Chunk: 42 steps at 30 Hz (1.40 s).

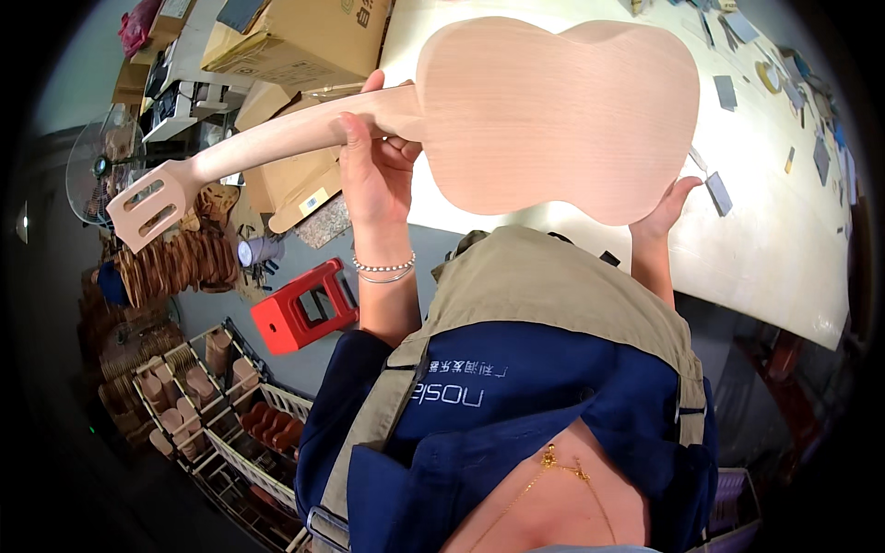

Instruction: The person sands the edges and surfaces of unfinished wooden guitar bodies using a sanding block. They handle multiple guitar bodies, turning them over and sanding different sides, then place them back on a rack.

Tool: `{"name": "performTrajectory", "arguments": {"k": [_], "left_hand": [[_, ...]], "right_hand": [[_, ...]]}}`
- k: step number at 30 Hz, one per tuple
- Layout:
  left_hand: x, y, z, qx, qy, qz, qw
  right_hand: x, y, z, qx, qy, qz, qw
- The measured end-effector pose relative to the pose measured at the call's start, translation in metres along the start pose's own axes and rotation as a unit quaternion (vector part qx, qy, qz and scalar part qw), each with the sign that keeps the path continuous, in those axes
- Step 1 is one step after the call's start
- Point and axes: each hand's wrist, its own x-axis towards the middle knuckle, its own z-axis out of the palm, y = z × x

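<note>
A bare, pale wooden ukulele (562, 120) is held up in front of me, its flat back facing my view. Its neck points left and ends in a slotted headstock (150, 206). My left hand (378, 180) is closed around the neck close to the body, thumb on the near face. At the other end, my right hand (666, 210) grips the rounded bottom edge of the body; its thumb shows while the other fingers are hidden behind the wood.
Beyond the ukulele lies a white worktable (765, 267) with sanding pads (719, 194) and scraps scattered on its right. Cardboard boxes (295, 41) stand far left. A red stool (304, 307) is on the floor, near a rack (221, 405) of wooden parts and a fan (103, 164).
</note>
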Motion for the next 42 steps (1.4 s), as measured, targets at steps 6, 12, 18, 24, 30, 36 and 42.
{"name": "performTrajectory", "arguments": {"k": [6, 12, 18, 24, 30, 36, 42], "left_hand": [[-0.002, 0.002, 0.004, 0.023, -0.032, 0.006, 0.999], [-0.003, 0.005, 0.009, 0.036, -0.028, 0.013, 0.999], [-0.003, 0.003, 0.015, 0.003, -0.040, 0.081, 0.996], [-0.001, 0.000, 0.012, 0.015, -0.088, 0.095, 0.991], [0.001, -0.019, 0.002, 0.059, -0.041, 0.142, 0.987], [-0.003, -0.050, 0.032, 0.100, -0.089, 0.200, 0.971], [0.002, -0.056, 0.054, 0.317, -0.149, 0.269, 0.897]], "right_hand": [[0.000, 0.003, -0.004, 0.023, -0.022, -0.021, 0.999], [-0.001, 0.004, -0.009, -0.009, -0.039, -0.041, 0.998], [-0.002, 0.015, -0.027, -0.031, -0.061, -0.069, 0.995], [-0.003, 0.015, -0.026, -0.047, -0.029, -0.077, 0.996], [0.011, 0.030, -0.066, -0.287, -0.001, -0.065, 0.956], [0.018, -0.047, -0.149, -0.706, 0.198, -0.251, 0.632], [0.039, -0.069, -0.224, -0.858, 0.157, -0.125, 0.473]]}}
